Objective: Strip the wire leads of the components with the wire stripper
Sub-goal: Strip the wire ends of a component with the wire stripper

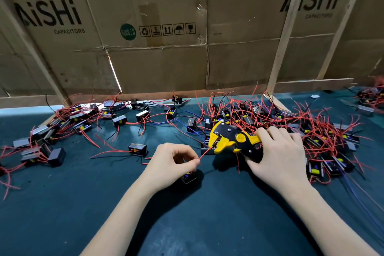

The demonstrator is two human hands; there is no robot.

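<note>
Two bare arms reach in. Left hand pinches a thin red wire, its tip in the stripper, which the right hand grips. Wire looks light and bendy; hold it near the tip.

Open passage: we find bare dark teal table mat near us. Obstructions: dense tangle of red-wired black components right, scattered black box components left, brown cardboard wall behind.
</note>
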